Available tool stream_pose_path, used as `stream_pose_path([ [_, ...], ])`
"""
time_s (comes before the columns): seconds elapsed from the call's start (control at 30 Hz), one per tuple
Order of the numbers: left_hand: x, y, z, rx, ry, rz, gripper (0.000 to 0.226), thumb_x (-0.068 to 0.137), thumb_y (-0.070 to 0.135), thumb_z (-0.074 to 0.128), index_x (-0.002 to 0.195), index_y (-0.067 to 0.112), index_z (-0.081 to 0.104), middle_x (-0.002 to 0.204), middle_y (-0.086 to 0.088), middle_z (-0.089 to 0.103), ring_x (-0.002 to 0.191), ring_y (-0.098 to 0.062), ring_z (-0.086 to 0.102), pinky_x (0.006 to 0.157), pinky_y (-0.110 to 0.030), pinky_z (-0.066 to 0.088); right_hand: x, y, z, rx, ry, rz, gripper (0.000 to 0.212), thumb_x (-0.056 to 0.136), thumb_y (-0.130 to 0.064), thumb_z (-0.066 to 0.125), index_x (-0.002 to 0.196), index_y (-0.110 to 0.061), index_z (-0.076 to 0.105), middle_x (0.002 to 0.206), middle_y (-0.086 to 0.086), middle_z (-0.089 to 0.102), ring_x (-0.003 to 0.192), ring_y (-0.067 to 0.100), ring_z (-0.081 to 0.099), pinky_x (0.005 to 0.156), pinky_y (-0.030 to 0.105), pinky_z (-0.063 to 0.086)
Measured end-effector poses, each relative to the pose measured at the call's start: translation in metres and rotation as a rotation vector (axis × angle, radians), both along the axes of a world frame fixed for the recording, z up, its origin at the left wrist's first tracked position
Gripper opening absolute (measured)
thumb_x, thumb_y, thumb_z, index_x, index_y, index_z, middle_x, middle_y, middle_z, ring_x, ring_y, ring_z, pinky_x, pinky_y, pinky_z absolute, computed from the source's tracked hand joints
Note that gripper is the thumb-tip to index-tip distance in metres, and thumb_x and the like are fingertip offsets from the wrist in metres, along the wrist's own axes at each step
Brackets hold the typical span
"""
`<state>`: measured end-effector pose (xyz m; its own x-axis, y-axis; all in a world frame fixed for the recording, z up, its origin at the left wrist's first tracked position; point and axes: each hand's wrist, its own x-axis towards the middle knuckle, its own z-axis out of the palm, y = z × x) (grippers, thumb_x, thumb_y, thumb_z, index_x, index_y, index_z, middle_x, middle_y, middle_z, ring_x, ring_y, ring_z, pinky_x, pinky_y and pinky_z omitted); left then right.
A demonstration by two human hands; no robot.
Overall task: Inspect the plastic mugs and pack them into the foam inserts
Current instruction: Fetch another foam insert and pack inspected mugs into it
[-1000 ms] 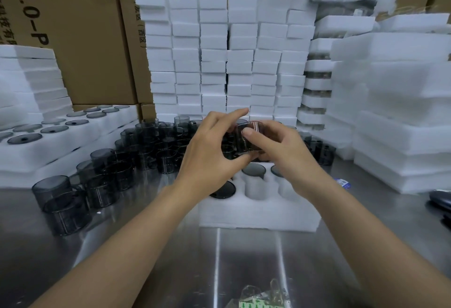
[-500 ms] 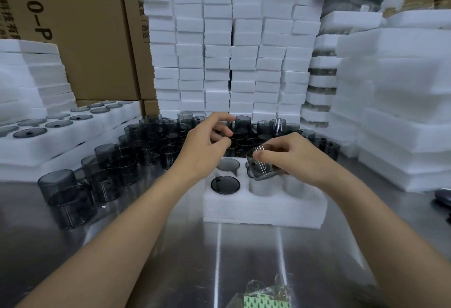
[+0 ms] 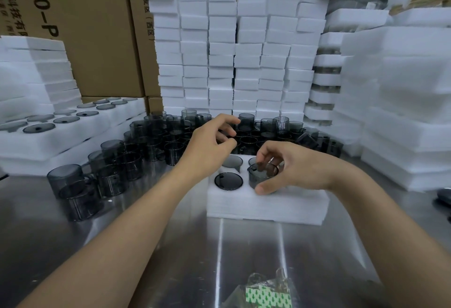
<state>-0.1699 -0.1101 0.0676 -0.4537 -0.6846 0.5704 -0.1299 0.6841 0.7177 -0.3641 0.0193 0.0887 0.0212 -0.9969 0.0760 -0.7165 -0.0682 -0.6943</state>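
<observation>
A white foam insert (image 3: 266, 206) lies on the steel table in front of me. My right hand (image 3: 296, 167) grips a smoky grey plastic mug (image 3: 262, 175) by its rim and side, with the mug's lower part down in a front hole of the insert. Another mug (image 3: 228, 180) sits sunk in the hole to its left, only its dark top showing. My left hand (image 3: 212, 145) hovers above the insert's back left corner, fingers loosely curled and holding nothing. A crowd of loose grey mugs (image 3: 151, 141) stands behind and left of the insert.
Filled foam inserts (image 3: 73, 127) lie at the left. Tall stacks of foam blocks (image 3: 234, 49) rise at the back, and stacked foam slabs (image 3: 400, 102) crowd the right. Cardboard boxes (image 3: 80, 27) stand behind. A bag with a green-patterned card (image 3: 267, 295) lies at the table's near edge.
Both hands held the mug up a second ago. My left hand has let go and drawn back, while my right hand has lowered the mug into a front hole of the insert.
</observation>
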Motion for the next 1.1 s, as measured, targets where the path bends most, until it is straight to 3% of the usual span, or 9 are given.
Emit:
stream_pose_path([
  [0.17, -0.001, 0.004, -0.001, -0.005, -0.033, -0.001, 0.038, 0.095, 0.002, 0.064, 0.12, 0.03, 0.072, 0.106, 0.005, 0.07, 0.09, -0.01, 0.065, 0.076, -0.008, 0.049, 0.0, 0.002, 0.001, 0.051, 0.104, -0.028, 0.05, 0.071, -0.043, 0.098, 0.108, -0.031, 0.067, 0.101, -0.009, 0.067, 0.075, 0.001, 0.058, 0.07, 0.022, 0.051],
  [0.23, -0.002, 0.005, -0.004, -0.016, -0.061, -0.001, 0.035, 0.096, 0.003, 0.064, 0.119, 0.028, 0.073, 0.107, 0.005, 0.069, 0.091, -0.008, 0.064, 0.077, -0.009, 0.05, 0.001, 0.001, 0.0, -0.039, 0.084, -0.083, 0.04, 0.08, -0.055, 0.088, 0.105, -0.03, 0.07, 0.104, -0.008, 0.071, 0.085, 0.007, 0.062, 0.08, 0.028, 0.051],
  [0.33, -0.004, 0.001, -0.007, -0.026, -0.056, 0.027, 0.036, 0.098, 0.003, 0.061, 0.118, 0.029, 0.073, 0.106, 0.005, 0.069, 0.09, -0.007, 0.063, 0.078, -0.016, 0.052, 0.01, -0.004, -0.002, -0.288, 0.002, -0.143, 0.03, 0.096, -0.055, 0.071, 0.115, -0.031, 0.072, 0.114, -0.009, 0.071, 0.103, 0.004, 0.065, 0.089, 0.027, 0.049],
  [0.43, -0.003, -0.007, -0.006, -0.016, 0.007, 0.097, 0.043, 0.094, -0.002, 0.054, 0.113, 0.032, 0.073, 0.103, 0.006, 0.069, 0.093, -0.012, 0.064, 0.082, -0.025, 0.053, 0.032, -0.011, -0.011, -0.416, 0.13, -0.116, 0.051, 0.1, -0.063, 0.057, 0.139, -0.03, 0.064, 0.135, -0.009, 0.063, 0.127, 0.006, 0.055, 0.106, 0.026, 0.042],
  [0.57, 0.001, -0.013, -0.003, 0.025, 0.075, 0.232, 0.046, 0.092, -0.001, 0.049, 0.108, 0.035, 0.072, 0.102, 0.011, 0.069, 0.098, -0.009, 0.065, 0.086, -0.029, 0.054, 0.053, -0.022, -0.034, -0.16, 0.454, 0.011, 0.064, 0.094, -0.084, 0.03, 0.143, -0.047, 0.05, 0.144, -0.01, 0.052, 0.142, 0.015, 0.039, 0.118, 0.034, 0.028],
  [0.67, 0.007, -0.015, -0.001, 0.032, 0.034, 0.292, 0.043, 0.088, 0.011, 0.045, 0.11, 0.038, 0.07, 0.103, 0.017, 0.066, 0.097, -0.009, 0.065, 0.09, -0.041, 0.057, 0.052, -0.026, -0.042, -0.047, 0.519, 0.017, 0.097, 0.084, -0.093, 0.017, 0.163, -0.039, 0.033, 0.169, -0.017, 0.034, 0.162, 0.017, 0.017, 0.13, 0.041, 0.017],
  [0.9, 0.035, -0.009, 0.021, -0.191, -0.304, 0.444, 0.035, 0.095, 0.022, 0.056, 0.123, 0.04, 0.069, 0.123, 0.014, 0.067, 0.112, -0.014, 0.064, 0.093, -0.039, 0.052, 0.048, -0.027, -0.045, -0.09, 0.519, -0.023, 0.094, 0.086, -0.095, 0.026, 0.163, -0.04, 0.035, 0.16, -0.015, 0.044, 0.152, 0.011, 0.034, 0.125, 0.034, 0.025],
  [1.03, 0.115, -0.015, 0.052, 0.015, -0.186, 0.413, 0.016, 0.101, 0.042, 0.063, 0.115, 0.045, 0.07, 0.112, 0.023, 0.069, 0.109, -0.012, 0.066, 0.085, -0.034, 0.05, 0.045, -0.027, -0.045, -0.087, 0.49, -0.029, 0.096, 0.084, -0.097, 0.028, 0.163, -0.043, 0.035, 0.161, -0.018, 0.043, 0.153, 0.01, 0.033, 0.126, 0.035, 0.025],
  [1.1, 0.166, -0.01, 0.049, 0.024, -0.228, 0.525, 0.019, 0.1, 0.053, 0.064, 0.119, 0.048, 0.066, 0.12, 0.018, 0.067, 0.116, -0.014, 0.064, 0.091, -0.041, 0.054, 0.045, -0.028, -0.045, -0.095, 0.482, -0.029, 0.098, 0.082, -0.098, 0.028, 0.162, -0.043, 0.036, 0.161, -0.019, 0.043, 0.153, 0.009, 0.034, 0.125, 0.033, 0.025],
])
